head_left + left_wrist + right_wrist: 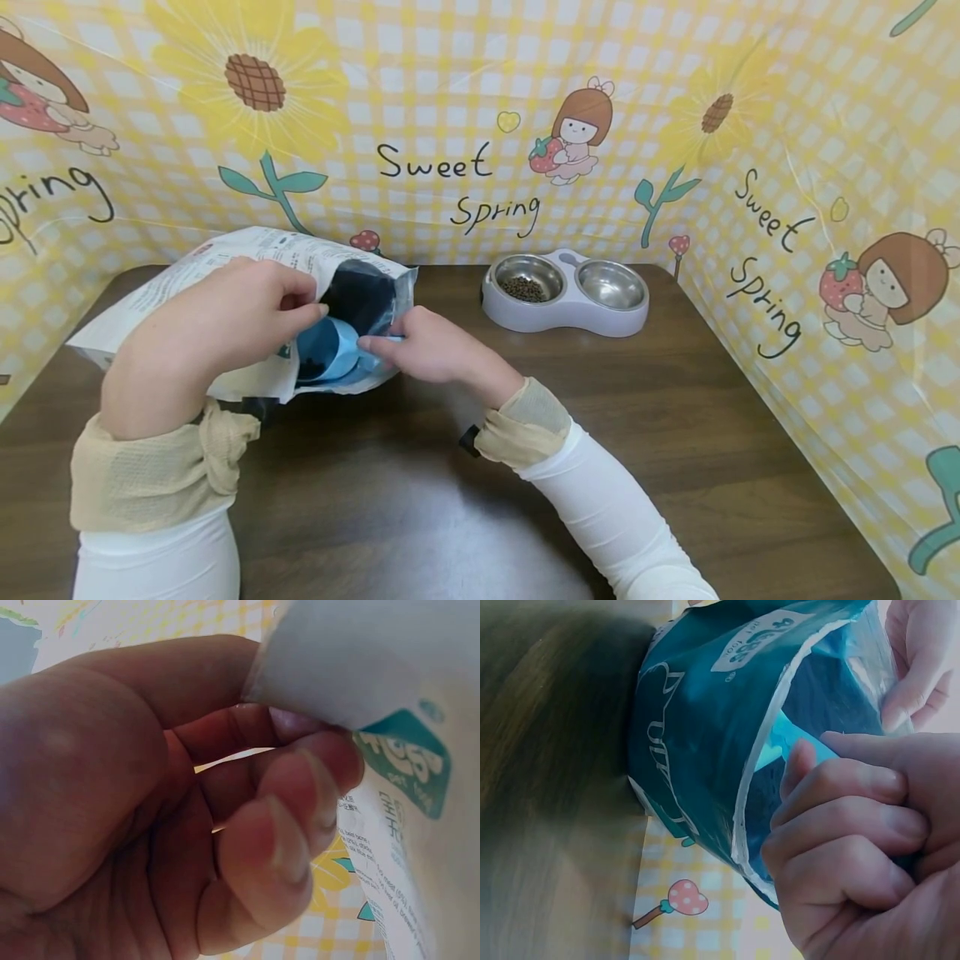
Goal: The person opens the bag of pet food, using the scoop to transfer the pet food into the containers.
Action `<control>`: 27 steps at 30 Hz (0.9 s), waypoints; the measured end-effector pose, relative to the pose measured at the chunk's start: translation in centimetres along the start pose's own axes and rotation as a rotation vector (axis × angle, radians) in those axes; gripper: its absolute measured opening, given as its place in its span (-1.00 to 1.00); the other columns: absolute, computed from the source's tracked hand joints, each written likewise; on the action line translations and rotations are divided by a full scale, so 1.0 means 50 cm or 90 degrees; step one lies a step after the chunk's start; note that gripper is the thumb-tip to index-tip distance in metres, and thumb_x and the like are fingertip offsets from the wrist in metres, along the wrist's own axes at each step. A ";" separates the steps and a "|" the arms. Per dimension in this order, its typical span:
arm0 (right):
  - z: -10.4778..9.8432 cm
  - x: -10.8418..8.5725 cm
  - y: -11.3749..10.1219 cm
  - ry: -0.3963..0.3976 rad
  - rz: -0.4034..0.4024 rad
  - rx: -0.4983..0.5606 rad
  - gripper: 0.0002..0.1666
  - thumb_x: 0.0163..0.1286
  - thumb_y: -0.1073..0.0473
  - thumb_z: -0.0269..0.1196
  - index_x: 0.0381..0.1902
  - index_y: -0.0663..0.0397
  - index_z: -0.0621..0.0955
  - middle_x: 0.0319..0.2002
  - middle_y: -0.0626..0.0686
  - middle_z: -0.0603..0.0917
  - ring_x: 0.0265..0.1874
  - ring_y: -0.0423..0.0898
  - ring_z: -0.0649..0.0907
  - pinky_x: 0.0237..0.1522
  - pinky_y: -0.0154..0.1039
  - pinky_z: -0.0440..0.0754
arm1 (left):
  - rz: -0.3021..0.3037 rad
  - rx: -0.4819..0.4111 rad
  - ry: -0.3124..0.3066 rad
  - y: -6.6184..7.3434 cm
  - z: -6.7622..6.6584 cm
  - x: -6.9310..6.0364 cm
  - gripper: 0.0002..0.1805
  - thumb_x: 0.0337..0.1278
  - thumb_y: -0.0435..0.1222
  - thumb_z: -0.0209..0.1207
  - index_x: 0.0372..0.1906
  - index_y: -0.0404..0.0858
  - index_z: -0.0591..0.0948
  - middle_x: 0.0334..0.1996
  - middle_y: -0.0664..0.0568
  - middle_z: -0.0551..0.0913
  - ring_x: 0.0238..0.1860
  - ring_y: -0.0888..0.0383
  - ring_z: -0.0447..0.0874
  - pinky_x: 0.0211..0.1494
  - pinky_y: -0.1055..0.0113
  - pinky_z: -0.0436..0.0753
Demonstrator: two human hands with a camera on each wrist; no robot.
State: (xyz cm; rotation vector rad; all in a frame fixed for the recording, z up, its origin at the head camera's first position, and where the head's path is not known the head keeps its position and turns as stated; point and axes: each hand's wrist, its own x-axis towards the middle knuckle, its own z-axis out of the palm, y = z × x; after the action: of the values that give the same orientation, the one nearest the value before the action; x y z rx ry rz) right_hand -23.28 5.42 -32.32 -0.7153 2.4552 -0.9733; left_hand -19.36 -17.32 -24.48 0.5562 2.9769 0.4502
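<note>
A pet food bag (251,246) lies on its side at the table's left, its mouth held apart and facing right. My left hand (225,312) pinches the bag's mouth edge between thumb and fingers, and the left wrist view shows that white edge (330,660) in the grip. Inside the mouth is a light blue scoop (343,348). The fingers of my right hand (431,343) are curled round its handle, as the right wrist view also shows. Dark pieces lie around the scoop's cup; how full it is I cannot tell. Most of the bag's inside is hidden.
A pale double pet bowl (525,315) stands at the back of the wooden table (600,417). Its left steel bowl (551,287) contains brown kibble; the right steel bowl (611,287) shows bare metal. Yellow checked cloth (450,92) walls the back and sides.
</note>
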 end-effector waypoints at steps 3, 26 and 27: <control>-0.008 0.000 0.005 -0.012 -0.002 0.014 -0.30 0.71 -0.18 0.14 -0.66 0.02 0.59 -0.71 -0.14 0.41 -0.67 -0.18 0.37 -0.50 -0.30 0.34 | 0.005 0.005 0.004 -0.001 0.000 0.000 -0.63 0.55 -0.19 0.22 -0.51 -0.16 0.59 -0.63 0.07 0.42 -0.48 0.10 0.43 -0.37 0.24 0.35; -0.055 -0.007 0.030 -0.014 0.062 0.119 -0.39 0.68 -0.20 0.19 -0.52 0.03 0.72 -0.73 -0.16 0.34 -0.70 -0.20 0.26 -0.55 -0.31 0.21 | 0.005 0.008 0.005 -0.002 -0.002 0.001 -0.60 0.55 -0.18 0.22 -0.54 -0.15 0.56 -0.63 0.07 0.41 -0.49 0.10 0.42 -0.36 0.24 0.34; -0.058 -0.008 0.031 -0.011 0.064 0.119 -0.39 0.68 -0.20 0.19 -0.50 0.04 0.74 -0.74 -0.16 0.33 -0.71 -0.20 0.26 -0.56 -0.31 0.21 | 0.006 0.009 0.007 -0.002 -0.002 0.000 -0.59 0.56 -0.18 0.22 -0.54 -0.15 0.55 -0.63 0.07 0.41 -0.49 0.10 0.42 -0.36 0.24 0.34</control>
State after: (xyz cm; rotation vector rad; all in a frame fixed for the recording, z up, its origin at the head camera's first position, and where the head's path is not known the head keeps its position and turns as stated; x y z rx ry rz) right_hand -25.00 8.11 -31.41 -0.5312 2.3224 -1.1339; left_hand -19.43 -17.43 -24.43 0.5711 2.9905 0.4355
